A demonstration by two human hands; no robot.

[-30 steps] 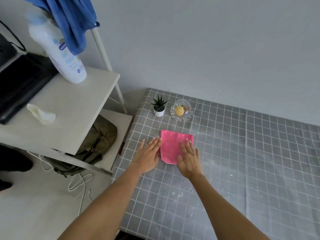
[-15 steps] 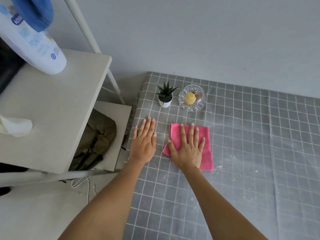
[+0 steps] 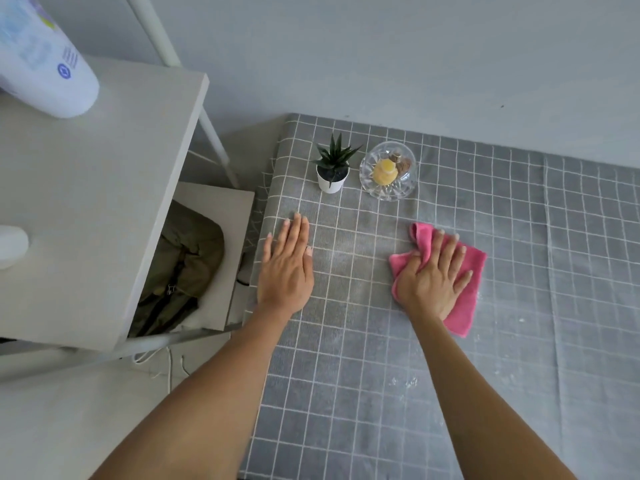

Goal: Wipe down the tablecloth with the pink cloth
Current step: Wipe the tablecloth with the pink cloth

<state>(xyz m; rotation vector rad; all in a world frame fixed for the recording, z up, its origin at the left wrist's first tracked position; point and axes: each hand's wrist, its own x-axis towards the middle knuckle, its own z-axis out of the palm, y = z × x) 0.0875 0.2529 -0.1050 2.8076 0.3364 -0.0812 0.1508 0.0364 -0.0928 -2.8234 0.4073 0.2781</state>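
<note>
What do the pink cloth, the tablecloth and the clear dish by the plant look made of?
Pink cloth: looks like soft microfibre or terry, with a matte fuzzy nap, bunching in thick folds under the right hand.
Tablecloth: seems woven fabric, matte grey with a white grid; creases and weave texture show.
Clear dish: probably cut glass, glossy and faceted; clear plastic is possible.

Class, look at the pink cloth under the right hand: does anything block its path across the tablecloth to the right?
Nothing visible does. The pink cloth under the right hand faces open tablecloth, marked only by white specks.
</note>
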